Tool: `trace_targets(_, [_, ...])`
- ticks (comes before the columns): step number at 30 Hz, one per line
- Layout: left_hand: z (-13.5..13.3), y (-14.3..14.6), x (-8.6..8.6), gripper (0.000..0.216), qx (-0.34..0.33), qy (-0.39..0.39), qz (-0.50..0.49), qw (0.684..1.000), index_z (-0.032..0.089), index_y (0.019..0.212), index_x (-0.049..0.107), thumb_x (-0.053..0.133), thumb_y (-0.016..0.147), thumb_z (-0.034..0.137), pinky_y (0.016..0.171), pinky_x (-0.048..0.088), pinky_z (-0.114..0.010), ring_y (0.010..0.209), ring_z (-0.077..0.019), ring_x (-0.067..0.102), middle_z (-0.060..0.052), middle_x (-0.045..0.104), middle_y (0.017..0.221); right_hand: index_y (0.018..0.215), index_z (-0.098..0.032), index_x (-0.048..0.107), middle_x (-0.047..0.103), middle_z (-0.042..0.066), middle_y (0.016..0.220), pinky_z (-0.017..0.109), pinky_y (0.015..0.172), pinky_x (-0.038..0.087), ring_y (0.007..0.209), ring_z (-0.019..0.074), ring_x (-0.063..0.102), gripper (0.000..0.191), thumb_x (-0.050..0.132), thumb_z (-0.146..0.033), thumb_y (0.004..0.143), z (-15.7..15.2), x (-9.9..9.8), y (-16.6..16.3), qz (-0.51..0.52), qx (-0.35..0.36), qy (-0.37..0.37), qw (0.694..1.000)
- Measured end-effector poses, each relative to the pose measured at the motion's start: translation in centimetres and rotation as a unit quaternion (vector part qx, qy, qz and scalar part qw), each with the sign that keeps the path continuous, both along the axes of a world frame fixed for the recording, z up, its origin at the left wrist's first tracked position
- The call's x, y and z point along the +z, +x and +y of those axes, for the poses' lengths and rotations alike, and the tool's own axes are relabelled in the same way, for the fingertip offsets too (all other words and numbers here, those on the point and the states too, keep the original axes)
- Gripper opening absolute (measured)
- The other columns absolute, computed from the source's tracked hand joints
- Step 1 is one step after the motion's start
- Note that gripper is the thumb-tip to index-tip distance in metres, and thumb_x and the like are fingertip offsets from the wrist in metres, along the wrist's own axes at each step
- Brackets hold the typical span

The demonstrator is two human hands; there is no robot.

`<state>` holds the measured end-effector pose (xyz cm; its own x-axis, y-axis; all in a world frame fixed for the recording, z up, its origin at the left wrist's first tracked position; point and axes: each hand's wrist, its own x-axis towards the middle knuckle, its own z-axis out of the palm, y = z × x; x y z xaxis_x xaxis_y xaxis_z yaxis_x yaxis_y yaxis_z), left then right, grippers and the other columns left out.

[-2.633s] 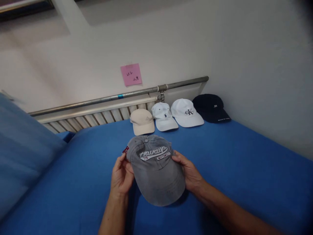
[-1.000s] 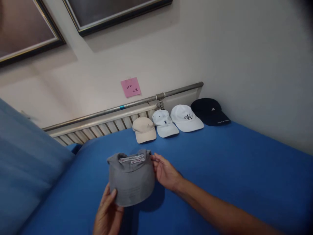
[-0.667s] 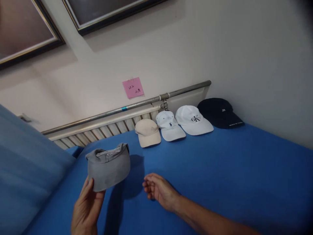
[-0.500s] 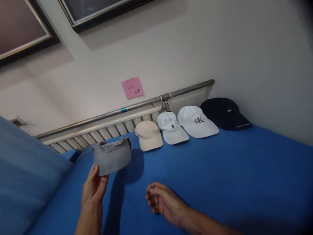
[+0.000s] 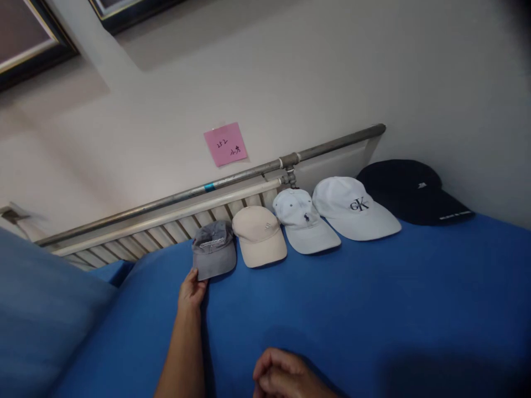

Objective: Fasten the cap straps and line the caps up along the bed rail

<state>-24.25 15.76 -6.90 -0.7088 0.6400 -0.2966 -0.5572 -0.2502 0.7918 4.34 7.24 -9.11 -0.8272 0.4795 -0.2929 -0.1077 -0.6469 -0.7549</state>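
My left hand [image 5: 192,288] pinches the brim edge of a grey cap [image 5: 214,264] with thumb and fingers. The cap is at the left end of a row, its brim facing me, touching or nearly touching a beige cap [image 5: 260,237]. Farther right are a small white cap [image 5: 305,224] with a dark rider logo, a larger white cap [image 5: 352,213] with black letters, and a black cap [image 5: 415,190]. My right hand [image 5: 286,376] is low over the blue surface, fingers curled in and thumb near the index finger, with nothing visible in it. The bottom edge cuts it off.
A blue cloth-like surface [image 5: 352,309] lies under the caps. Behind the row are a white radiator [image 5: 166,229] and a metal pipe [image 5: 249,173]. A pink note [image 5: 226,145] is stuck to the wall. Blue fabric [image 5: 45,315] hangs at left; framed pictures [image 5: 37,61] are above.
My left hand has carried the grey cap away from me and set it down beside the beige one. My right hand has drawn back toward the bottom edge. The view has shifted slightly.
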Motion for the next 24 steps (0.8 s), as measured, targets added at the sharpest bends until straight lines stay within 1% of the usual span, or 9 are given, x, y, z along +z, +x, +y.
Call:
trace_targets(3, [-0.9,-0.3,-0.2,0.031,-0.011,-0.032,0.022,0.999,0.015,0.092,0.064,0.045,0.077,-0.004,0.065,0.055,-0.022,0.06,-0.0126,0.065,-0.002,0.067,0.067,0.081,-0.017,0.056,0.063,0.002,0.071,0.023,0.058,0.033,0.061,0.0098,0.054,0.017,0.058,-0.025,0.066,-0.3,0.2,-0.1,-0.007,0.003,0.006,1.0])
trace_targets(6, [-1.1,-0.1,-0.3,0.025,0.012,-0.057,0.063,0.996,0.015,0.082,0.062,0.048,0.075,-0.004,0.071,0.055,-0.025,0.065,-0.013,0.065,-0.002,0.066,0.068,0.082,-0.018,0.055,0.062,0.001,0.072,0.022,0.055,0.031,0.058,0.0095,0.055,0.018,0.056,-0.025,0.065,-0.4,0.4,-0.2,-0.009,0.005,0.006,1.0])
trace_targets(8, [-1.0,0.2,-0.6,0.02,0.046,-0.077,0.104,0.99,0.016,0.08,0.06,0.051,0.075,-0.001,0.08,0.053,-0.028,0.077,-0.015,0.066,-0.003,0.067,0.075,0.082,-0.017,0.055,0.062,0.001,0.071,0.022,0.054,0.032,0.056,0.009,0.055,0.019,0.055,-0.024,0.064,-0.4,0.6,-0.3,-0.015,0.008,0.008,1.0])
trace_targets(11, [-1.1,0.6,-1.0,0.016,0.087,-0.111,0.188,0.972,0.018,0.085,0.06,0.063,0.073,0.008,0.1,0.041,-0.036,0.112,-0.0217,0.057,-0.007,0.066,0.099,0.082,-0.017,0.055,0.062,0.001,0.071,0.022,0.055,0.034,0.056,0.0089,0.056,0.019,0.053,-0.022,0.063,-0.5,1.0,-0.2,-0.022,0.01,0.015,1.0])
trace_targets(14, [-1.6,1.0,-1.0,0.032,0.081,-0.127,0.284,0.947,0.018,0.09,0.063,0.076,0.061,0.014,0.113,0.021,-0.038,0.134,-0.027,0.036,-0.011,0.056,0.126,0.082,-0.017,0.055,0.063,0.001,0.071,0.022,0.054,0.034,0.056,0.0088,0.056,0.019,0.052,-0.021,0.063,-0.5,1.2,-0.2,-0.024,0.009,0.021,0.999])
trace_targets(18, [-2.4,1.2,-1.0,0.056,0.013,-0.126,0.386,0.914,0.02,0.1,0.067,0.084,0.048,0.012,0.115,0.013,-0.039,0.137,-0.0303,0.031,-0.013,0.049,0.137,0.082,-0.017,0.055,0.064,0.0,0.071,0.021,0.053,0.035,0.055,0.0083,0.056,0.02,0.051,-0.021,0.062,-0.3,1.3,-0.1,-0.035,0.022,0.035,0.999])
trace_targets(20, [-2.5,1.2,-1.5,0.07,-0.038,-0.164,0.496,0.852,0.02,0.114,0.064,0.083,0.048,0.011,0.115,0.011,-0.043,0.139,-0.0325,0.027,-0.015,0.044,0.142,0.081,-0.017,0.056,0.064,0.0,0.071,0.021,0.054,0.036,0.055,0.0081,0.057,0.02,0.052,-0.021,0.062,-0.2,1.4,0.0,-0.037,0.039,0.037,0.998])
trace_targets(23, [-2.3,1.0,-2.4,0.069,-0.079,-0.255,0.675,0.688,0.018,0.134,0.05,0.07,0.068,0.017,0.112,0.019,-0.052,0.139,-0.0346,0.027,-0.018,0.035,0.147,0.081,-0.017,0.056,0.064,-0.001,0.071,0.021,0.054,0.037,0.055,0.0077,0.057,0.021,0.053,-0.021,0.061,0.0,1.5,0.1,-0.037,0.054,0.036,0.997])
trace_targets(24, [-2.1,1.0,-2.7,0.063,-0.08,-0.271,0.704,0.652,0.018,0.137,0.047,0.062,0.075,0.017,0.111,0.022,-0.052,0.138,-0.0341,0.028,-0.018,0.035,0.148,0.081,-0.016,0.056,0.064,-0.001,0.071,0.021,0.054,0.037,0.055,0.0076,0.056,0.021,0.053,-0.02,0.06,0.0,1.6,0.1,-0.037,0.053,0.035,0.997])
